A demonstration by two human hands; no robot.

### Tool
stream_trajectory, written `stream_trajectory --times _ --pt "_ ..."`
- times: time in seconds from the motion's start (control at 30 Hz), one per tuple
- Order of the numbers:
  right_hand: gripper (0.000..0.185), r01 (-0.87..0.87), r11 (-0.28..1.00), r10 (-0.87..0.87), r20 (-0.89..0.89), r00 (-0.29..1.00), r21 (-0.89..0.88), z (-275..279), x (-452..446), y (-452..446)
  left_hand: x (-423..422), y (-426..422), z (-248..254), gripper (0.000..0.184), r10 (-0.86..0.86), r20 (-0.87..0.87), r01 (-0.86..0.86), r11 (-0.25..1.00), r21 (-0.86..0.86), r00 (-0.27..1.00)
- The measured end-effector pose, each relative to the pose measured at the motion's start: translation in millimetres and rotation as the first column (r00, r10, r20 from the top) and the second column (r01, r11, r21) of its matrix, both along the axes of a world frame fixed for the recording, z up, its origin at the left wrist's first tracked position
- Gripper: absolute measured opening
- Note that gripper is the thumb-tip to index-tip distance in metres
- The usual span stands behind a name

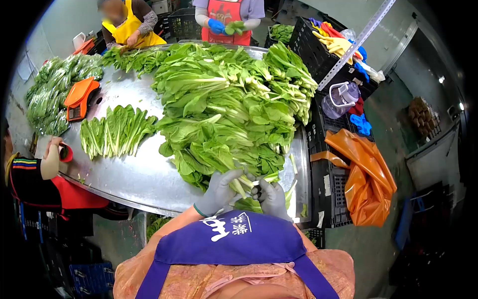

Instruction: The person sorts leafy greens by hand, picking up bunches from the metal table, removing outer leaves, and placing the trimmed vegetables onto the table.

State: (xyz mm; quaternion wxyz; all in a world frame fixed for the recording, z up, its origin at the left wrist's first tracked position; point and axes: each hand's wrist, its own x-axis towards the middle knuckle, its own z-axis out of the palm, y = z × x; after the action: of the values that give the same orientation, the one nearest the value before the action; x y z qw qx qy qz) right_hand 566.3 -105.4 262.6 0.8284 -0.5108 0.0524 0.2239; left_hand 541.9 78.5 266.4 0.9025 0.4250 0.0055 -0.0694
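Note:
Both my hands wear grey gloves and are close together at the near edge of the metal table (149,191). My left hand (217,193) is closed around a small bunch of leafy greens (240,186), its pale stalks pointing toward me. My right hand (273,198) is beside it, its fingers closed on a pale green stalk (270,178). Just beyond my hands rises a large heap of loose leafy greens (219,109). Loose leaves (248,205) lie below and between my hands, and cut stalk pieces (293,163) are to the right.
A row of greens (118,132) lies left, near an orange scale (79,98) and bagged greens (55,94). Black crates (340,197) at right hold an orange plastic sheet (366,182) and a jug (340,99). Co-workers stand across the table and at left; a metal post (356,45) rises behind.

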Motion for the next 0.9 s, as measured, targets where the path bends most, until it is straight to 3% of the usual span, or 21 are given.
stream_trajectory --times 0.03,0.07,0.1,0.17,0.2,0.27,0.3,0.33,0.37,0.4,0.43,0.47,0.5,0.53,0.6,0.67,0.77,0.87,0.9 --pt "0.026 -0.024 1.000 0.024 0.011 1.000 0.006 6.8 -2.0 -0.1 -1.1 -0.4 3.1 0.027 -0.022 -0.091 0.008 0.989 -0.146 0.996" --pt "0.027 -0.048 0.999 0.048 0.020 0.999 0.011 10.3 -4.6 0.1 -2.8 -0.4 1.7 0.026 0.040 -0.002 -0.040 0.999 -0.024 0.999" --pt "0.029 0.039 0.999 -0.040 -0.012 0.999 -0.021 2.3 -6.6 2.0 -5.2 -0.5 -1.6 0.026 0.089 0.093 -0.098 0.991 0.093 0.992" --pt "0.030 0.069 0.991 -0.065 0.038 0.997 -0.114 -24.4 3.5 -21.7 -4.3 6.7 -14.3 0.028 0.158 0.160 -0.168 0.985 0.049 0.974" --pt "0.030 0.063 0.988 -0.059 0.027 0.998 -0.144 -24.0 11.3 -34.4 -4.6 15.8 -12.5 0.030 0.190 0.205 -0.219 0.968 0.125 0.960" --pt "0.036 0.029 0.905 0.007 0.084 0.996 -0.424 -51.8 30.0 -69.9 -8.3 35.0 -7.3 0.033 0.257 0.200 -0.296 0.935 0.197 0.946" --pt "0.039 0.253 0.658 0.192 0.483 0.854 -0.709 -69.5 44.3 -89.7 -11.3 45.9 -4.3 0.035 0.293 0.153 -0.319 0.927 0.195 0.944" --pt "0.043 0.385 0.379 0.365 0.518 0.774 -0.842 -74.8 48.1 -105.5 -15.0 57.8 -7.4 0.037 0.326 -0.002 -0.323 0.939 0.120 0.945" --pt "0.049 0.502 0.135 0.515 0.493 0.701 -0.854 -71.1 55.3 -114.3 -20.6 70.6 -22.2 0.036 0.330 0.031 -0.331 0.935 0.128 0.944" --pt "0.056 0.583 0.025 0.599 0.479 0.642 -0.812 -66.7 57.1 -120.1 -30.2 84.2 -37.9 0.032 0.265 0.248 -0.351 0.833 0.427 0.932" --pt "0.065 0.621 0.019 0.633 0.490 0.599 -0.784 -55.4 53.1 -117.0 -39.8 97.8 -53.3 0.029 0.186 0.441 -0.453 0.620 0.640 0.878" --pt "0.047 0.601 0.221 0.555 0.606 0.570 -0.768 -41.3 53.0 -101.5 -46.8 97.0 -48.9 0.027 0.283 0.226 -0.355 0.843 0.404 0.932" --pt "0.039 0.493 0.293 0.537 0.568 0.624 -0.819 -24.6 46.4 -85.4 -53.5 96.3 -44.6 0.025 0.361 -0.016 -0.359 0.930 0.072 0.932" --pt "0.031 0.404 0.372 0.513 0.548 0.661 -0.836 -12.4 44.8 -66.9 -54.1 95.8 -42.8 0.023 0.370 -0.102 -0.383 0.907 -0.174 0.923" --pt "0.024 0.318 0.503 0.575 0.586 0.572 -0.804 -4.4 39.7 -35.1 -66.1 84.6 -42.0 0.024 0.419 -0.150 -0.433 0.898 -0.076 0.896" --pt "0.022 0.251 0.554 0.608 0.592 0.528 -0.793 -9.0 40.7 -8.8 -76.5 70.1 -39.7 0.025 0.458 -0.204 -0.466 0.885 0.008 0.865" --pt "0.020 0.287 0.533 0.684 0.605 0.408 -0.796 -12.3 48.8 19.5 -91.6 53.4 -45.8 0.034 0.428 -0.268 -0.418 0.903 0.098 0.863" --pt "0.021 0.375 0.466 0.766 0.578 0.281 -0.801 -19.8 60.6 43.9 -109.7 35.6 -31.0 0.043 0.343 -0.466 -0.339 0.936 0.094 0.816" --pt "0.022 0.407 0.438 0.799 0.554 0.232 -0.802 -30.8 70.1 52.8 -111.2 34.7 -40.3 0.044 0.252 -0.467 -0.302 0.953 -0.035 0.847"
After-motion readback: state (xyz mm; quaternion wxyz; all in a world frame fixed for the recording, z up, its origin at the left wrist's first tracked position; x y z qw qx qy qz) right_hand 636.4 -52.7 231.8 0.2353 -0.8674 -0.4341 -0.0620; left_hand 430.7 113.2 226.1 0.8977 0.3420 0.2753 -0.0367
